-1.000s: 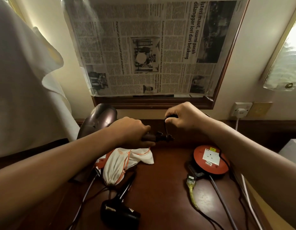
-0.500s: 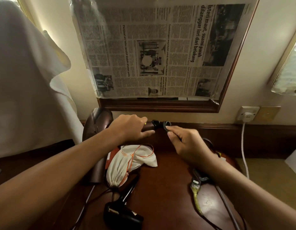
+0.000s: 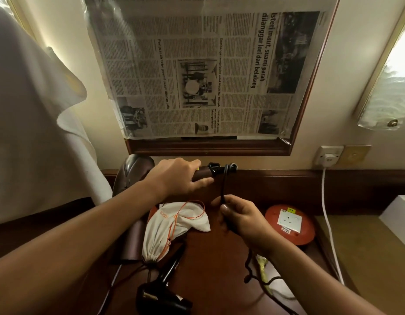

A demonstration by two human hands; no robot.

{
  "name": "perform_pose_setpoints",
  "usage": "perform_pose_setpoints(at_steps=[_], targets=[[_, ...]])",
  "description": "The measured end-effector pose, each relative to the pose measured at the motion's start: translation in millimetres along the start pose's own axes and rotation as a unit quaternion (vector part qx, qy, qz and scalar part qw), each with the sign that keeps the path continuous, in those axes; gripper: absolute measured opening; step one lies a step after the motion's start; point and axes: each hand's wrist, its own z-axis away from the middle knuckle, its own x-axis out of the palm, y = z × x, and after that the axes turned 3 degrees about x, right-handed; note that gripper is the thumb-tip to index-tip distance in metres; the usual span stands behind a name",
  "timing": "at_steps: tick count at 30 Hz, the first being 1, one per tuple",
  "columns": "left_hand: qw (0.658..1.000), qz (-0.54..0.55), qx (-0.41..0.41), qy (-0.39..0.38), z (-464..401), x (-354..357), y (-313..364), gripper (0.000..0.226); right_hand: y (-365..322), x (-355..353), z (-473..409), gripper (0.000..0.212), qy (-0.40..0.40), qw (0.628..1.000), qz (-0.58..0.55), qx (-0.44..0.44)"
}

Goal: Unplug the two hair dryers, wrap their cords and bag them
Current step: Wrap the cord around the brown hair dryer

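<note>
Nearest, a glossy black hair dryer (image 3: 161,300) lies on the dark polished wooden desk (image 3: 210,264); beyond it, a white cloth drawstring bag (image 3: 172,226) with orange cord lies crumpled; to its right sits a round red plastic cable reel (image 3: 290,225) carrying a white square socket. The right hand (image 3: 239,215) is curled around a thin black cord (image 3: 223,185), held taut; the cord rises to a loop at the handle end of the brown hair dryer (image 3: 134,169). The left hand (image 3: 177,177) grips that smooth brown handle, the rounded body lying far left. Farther, a wood-framed panel is covered with newspaper (image 3: 208,71); a white wall plug (image 3: 328,159) sits far right.
</note>
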Motion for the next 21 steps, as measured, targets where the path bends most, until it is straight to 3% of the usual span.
perform_pose_setpoints(at_steps=[3,7,13,17,21], targets=[[1.0,0.02,0.015,0.009,1,-6,1,0.042,-7,-10,-5,0.017,-0.037,0.999,-0.006,0.009],[0.998,0.048,0.026,0.029,3,-15,3,0.048,-10,-15,-13,0.031,-0.061,0.996,0.063,0.02],[0.997,0.058,0.031,0.034,8,-25,0,0.048,-6,-28,-26,0.03,-0.076,0.994,-0.057,0.048],[0.998,0.04,0.037,0.03,12,-25,-2,0.068,-4,-40,-32,0.023,-0.086,0.989,-0.116,0.045],[0.996,0.034,0.075,0.022,15,-26,1,0.072,-12,-48,-36,0.025,-0.071,0.994,-0.062,0.062]])
